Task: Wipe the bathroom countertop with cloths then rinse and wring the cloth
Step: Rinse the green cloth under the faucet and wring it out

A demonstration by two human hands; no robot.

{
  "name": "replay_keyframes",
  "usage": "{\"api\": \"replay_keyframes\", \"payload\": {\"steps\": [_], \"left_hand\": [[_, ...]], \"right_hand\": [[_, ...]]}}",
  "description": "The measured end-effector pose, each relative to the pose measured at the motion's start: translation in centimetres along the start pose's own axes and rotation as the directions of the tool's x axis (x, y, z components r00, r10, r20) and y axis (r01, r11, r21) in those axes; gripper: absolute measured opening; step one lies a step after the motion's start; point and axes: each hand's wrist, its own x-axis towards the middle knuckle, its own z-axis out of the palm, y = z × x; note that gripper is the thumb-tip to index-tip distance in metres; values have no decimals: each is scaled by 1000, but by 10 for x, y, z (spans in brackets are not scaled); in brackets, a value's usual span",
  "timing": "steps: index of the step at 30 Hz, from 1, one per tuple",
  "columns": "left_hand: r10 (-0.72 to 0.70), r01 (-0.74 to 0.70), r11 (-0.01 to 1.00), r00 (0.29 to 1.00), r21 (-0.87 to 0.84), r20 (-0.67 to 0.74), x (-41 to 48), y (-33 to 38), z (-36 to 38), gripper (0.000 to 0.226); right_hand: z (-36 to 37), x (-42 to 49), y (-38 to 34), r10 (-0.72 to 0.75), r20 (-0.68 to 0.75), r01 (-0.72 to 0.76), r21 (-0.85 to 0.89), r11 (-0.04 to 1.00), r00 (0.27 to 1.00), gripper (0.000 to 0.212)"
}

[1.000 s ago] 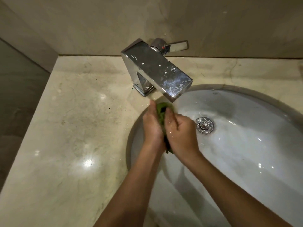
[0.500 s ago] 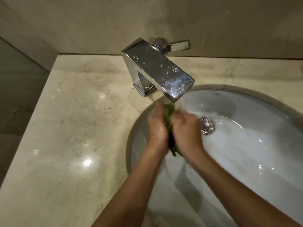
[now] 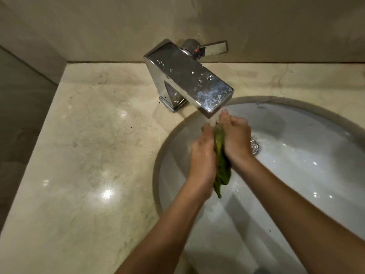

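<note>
The cloth (image 3: 221, 153) is leafy green, darker in the folds. The countertop (image 3: 94, 155) is cream marble with faint grey veins and a few dark specks, and the far wall (image 3: 118, 26) is plain tan. On the right the sink (image 3: 296, 184) is glossy white with a silver drain (image 3: 254, 148), and the faucet (image 3: 187, 80) is mirror chrome with a tiny red dot (image 3: 196, 50).

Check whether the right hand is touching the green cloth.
Touching. The head view shows the right hand curled against the green cloth, with no gap between them.
</note>
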Motion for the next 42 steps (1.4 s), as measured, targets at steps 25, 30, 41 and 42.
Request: {"api": "replay_keyframes", "payload": {"steps": [25,30,41,42], "left_hand": [[-126,108,945,991,-308,-41,12,-4,-6,38],[-66,22,961,986,-277,-150,29,-2,-15,35],[-100,81,986,987,-146,-126,21,-7,-11,32],[-98,84,986,991,-142,-91,13,-9,-4,31]], "right_hand": [[-3,-26,-6,-245,-36,247,199,948,969,45],[9,-47,1,-320,-3,319,81,944,947,30],[5,-30,8,-149,11,150,-59,987,989,36],[3,-18,7,-69,-58,67,-26,997,996,40]]}}
